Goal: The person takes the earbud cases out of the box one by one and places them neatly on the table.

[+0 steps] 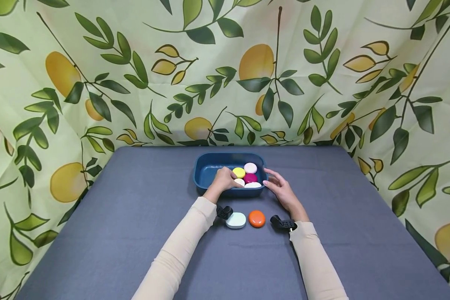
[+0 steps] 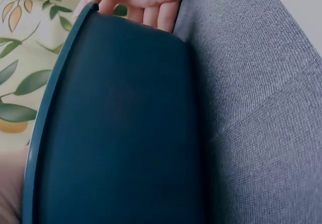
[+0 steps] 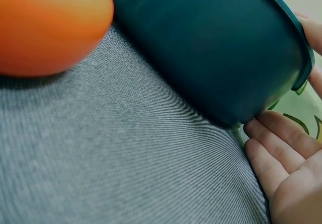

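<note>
Left hand [image 1: 223, 180]: inside bin [image 1: 206, 167], fingers at a cream disc [image 1: 240, 181], can't tell if gripping | Right hand [image 1: 282, 191]: fingers extended, touching bin's right end!

A pale cloth [image 1: 225, 41] hangs behind the grey-blue table [image 1: 108, 233] and along both its sides. It shows green leaves [image 1: 139, 67] (some quite dark) and orange-yellow fruit [image 1: 256, 62].
</note>
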`<state>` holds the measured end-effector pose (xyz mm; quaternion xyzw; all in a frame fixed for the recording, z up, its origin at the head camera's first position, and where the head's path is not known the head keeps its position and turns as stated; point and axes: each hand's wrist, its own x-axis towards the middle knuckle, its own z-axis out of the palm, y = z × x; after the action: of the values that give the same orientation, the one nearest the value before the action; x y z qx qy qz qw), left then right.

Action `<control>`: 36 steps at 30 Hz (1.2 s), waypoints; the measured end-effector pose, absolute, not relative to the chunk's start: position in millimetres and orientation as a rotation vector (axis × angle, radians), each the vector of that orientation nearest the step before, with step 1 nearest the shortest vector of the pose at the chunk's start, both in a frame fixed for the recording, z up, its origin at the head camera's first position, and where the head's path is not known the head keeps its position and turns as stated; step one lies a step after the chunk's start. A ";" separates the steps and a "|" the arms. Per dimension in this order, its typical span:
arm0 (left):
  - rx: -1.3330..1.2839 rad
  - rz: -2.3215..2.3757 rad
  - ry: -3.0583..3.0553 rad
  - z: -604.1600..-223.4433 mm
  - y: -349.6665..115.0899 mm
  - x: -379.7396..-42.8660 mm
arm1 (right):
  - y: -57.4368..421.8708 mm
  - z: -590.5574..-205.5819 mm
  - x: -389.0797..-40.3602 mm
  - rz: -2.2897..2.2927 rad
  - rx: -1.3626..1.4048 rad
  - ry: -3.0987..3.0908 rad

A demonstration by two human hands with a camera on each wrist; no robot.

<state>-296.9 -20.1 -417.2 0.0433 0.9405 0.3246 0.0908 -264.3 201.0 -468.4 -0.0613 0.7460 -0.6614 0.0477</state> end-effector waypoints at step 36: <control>0.481 1.121 2.767 -412.0 -54.4 -293.0 | 202.7 -469.5 -265.5 -2.026 -0.175 2.242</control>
<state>-293.0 -54.4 -412.0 0.1586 0.9135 0.3701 0.0589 -265.5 202.7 -469.5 -0.0579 0.7395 -0.6682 0.0574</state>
